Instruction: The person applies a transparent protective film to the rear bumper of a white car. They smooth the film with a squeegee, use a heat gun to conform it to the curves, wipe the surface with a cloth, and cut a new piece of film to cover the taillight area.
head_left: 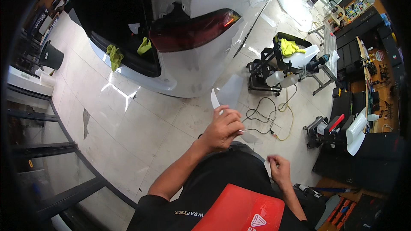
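Note:
My left hand (220,130) is closed on a thin white sheet (215,99), whose curved tip sticks up above my fingers in front of the car's rear bumper. My right hand (279,170) is lower and to the right, fingers curled; whatever they hold, if anything, I cannot make out. A red flat item (237,207) lies against the front of my black shirt. Ahead, the white car (201,72) has a red tail lamp (192,30), with two yellow-green cloths (114,56) tucked along the dark opening beside it.
A wheeled black cart (291,66) with a yellow cloth, bottles and a drill stands ahead right, beside a metal step bench (325,72). Cables (269,119) cross the tiled floor. A second cart (319,132) and tool wall (379,81) are right; a dark bin (51,55) and glass panels are left.

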